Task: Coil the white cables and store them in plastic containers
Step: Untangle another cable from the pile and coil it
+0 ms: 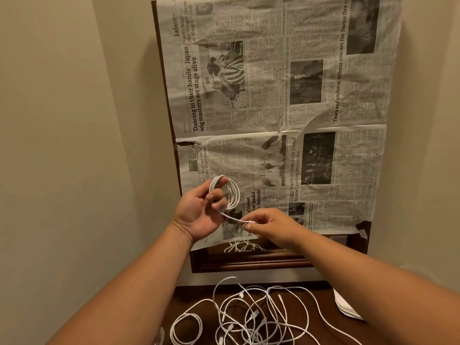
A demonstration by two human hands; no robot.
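While left fingers [217, 195] curl round the coiled cable [235, 192], right fingers [252, 227] pinch its end, "Ziggy Stardust" newspaper [273, 70] behind.

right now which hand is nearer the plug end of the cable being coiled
Right. The right hand pinches the plug end itself; the left hand is off to its left, gripping the coil of white cable.

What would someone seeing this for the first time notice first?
Probably the big newspaper sheet covering the framed panel ahead. In front of it, the left hand holds a coiled white cable while the right hand pinches its loose end. Below, a tangle of white cables lies on the dark wooden top.
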